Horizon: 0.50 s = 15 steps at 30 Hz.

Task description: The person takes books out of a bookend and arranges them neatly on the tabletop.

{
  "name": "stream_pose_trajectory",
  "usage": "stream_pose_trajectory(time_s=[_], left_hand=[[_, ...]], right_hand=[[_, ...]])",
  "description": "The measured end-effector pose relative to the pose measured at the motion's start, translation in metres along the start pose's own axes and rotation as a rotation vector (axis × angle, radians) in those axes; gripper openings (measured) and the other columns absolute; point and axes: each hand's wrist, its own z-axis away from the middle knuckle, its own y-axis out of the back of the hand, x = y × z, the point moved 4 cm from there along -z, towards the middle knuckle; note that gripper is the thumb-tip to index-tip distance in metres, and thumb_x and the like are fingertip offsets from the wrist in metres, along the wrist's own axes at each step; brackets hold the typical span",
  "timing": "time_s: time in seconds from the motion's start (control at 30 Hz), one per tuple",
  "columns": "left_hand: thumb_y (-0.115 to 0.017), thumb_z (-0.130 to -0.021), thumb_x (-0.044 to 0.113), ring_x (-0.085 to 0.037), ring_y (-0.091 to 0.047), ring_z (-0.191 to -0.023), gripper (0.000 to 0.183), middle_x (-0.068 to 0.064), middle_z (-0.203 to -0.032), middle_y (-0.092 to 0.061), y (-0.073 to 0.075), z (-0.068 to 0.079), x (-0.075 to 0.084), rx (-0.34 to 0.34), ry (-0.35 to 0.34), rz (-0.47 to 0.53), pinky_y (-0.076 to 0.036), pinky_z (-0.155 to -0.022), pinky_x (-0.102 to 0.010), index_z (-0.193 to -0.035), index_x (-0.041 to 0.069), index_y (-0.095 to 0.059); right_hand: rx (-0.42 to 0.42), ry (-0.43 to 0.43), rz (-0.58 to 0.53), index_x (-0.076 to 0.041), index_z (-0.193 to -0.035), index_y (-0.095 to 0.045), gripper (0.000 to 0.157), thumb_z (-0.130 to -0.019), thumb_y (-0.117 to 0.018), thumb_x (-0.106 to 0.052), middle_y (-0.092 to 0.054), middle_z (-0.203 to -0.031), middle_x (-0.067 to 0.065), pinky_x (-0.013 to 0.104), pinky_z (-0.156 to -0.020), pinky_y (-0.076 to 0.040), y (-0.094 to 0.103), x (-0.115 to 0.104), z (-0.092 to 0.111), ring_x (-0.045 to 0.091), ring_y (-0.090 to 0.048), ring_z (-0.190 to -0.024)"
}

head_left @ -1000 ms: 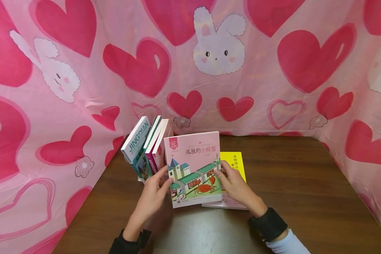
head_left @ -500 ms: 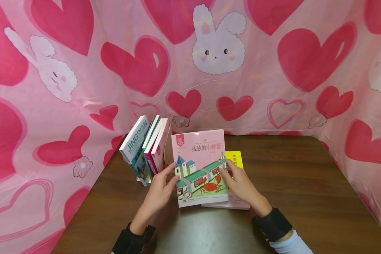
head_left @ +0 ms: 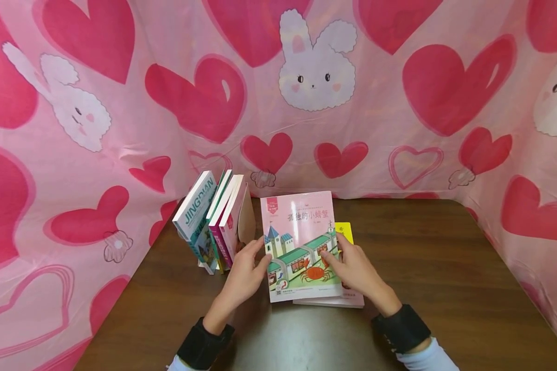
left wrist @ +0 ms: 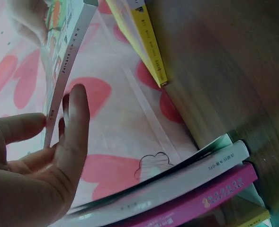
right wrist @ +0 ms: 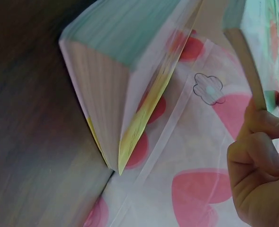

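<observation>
A pink picture book (head_left: 301, 247) with a red crab and a green-roofed train on its cover is held up, tilted toward the camera, between both hands. The left hand (head_left: 245, 270) pinches its left edge, thumb on the cover and fingers behind. On the opposite edge, the right hand (head_left: 359, 268) grips it the same way. In the left wrist view the book's spine (left wrist: 66, 71) runs between thumb and fingers. Partly hidden behind the picture book, a yellow-and-pink book (head_left: 353, 299) lies on the table.
Left of the hands, several books (head_left: 213, 221) stand upright in a row, leaning slightly, with a brown bookend-like panel (head_left: 247, 216) at their right. The dark wooden table (head_left: 427, 268) meets a pink heart-and-rabbit cloth (head_left: 278, 118) at the back and sides.
Both hands have carried the picture book to the right, away from the standing row, so it covers more of the yellow-and-pink book. Their hold looks the same.
</observation>
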Motion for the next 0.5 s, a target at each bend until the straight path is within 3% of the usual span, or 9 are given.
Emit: stream_pose_trajectory(time_s=[0.2,0.5], left_hand=[[-0.068,-0.103,0.013,-0.021,-0.055,-0.091,0.053,-0.008,-0.113,-0.061,-0.009,-0.012,0.003,-0.013,0.016,-0.099,-0.051,-0.072,-0.031,-0.151,-0.002,-0.053],[-0.066,-0.103,0.01,-0.021,-0.057,-0.091,0.049,-0.008,-0.107,-0.058,-0.024,-0.028,0.002,-0.079,0.031,-0.113,-0.051,-0.074,-0.034,-0.149,-0.002,-0.055]], right_hand=[[0.016,-0.04,0.068,-0.004,-0.148,-0.046,0.058,-0.102,-0.072,-0.027,-0.072,-0.106,0.008,0.031,-0.068,-0.058,0.005,0.003,-0.001,0.017,-0.068,-0.08],[0.016,-0.061,0.128,-0.001,-0.153,-0.037,0.069,-0.1,-0.074,-0.024,-0.071,-0.111,0.011,0.034,-0.073,-0.06,0.011,0.012,0.0,0.017,-0.068,-0.082]])
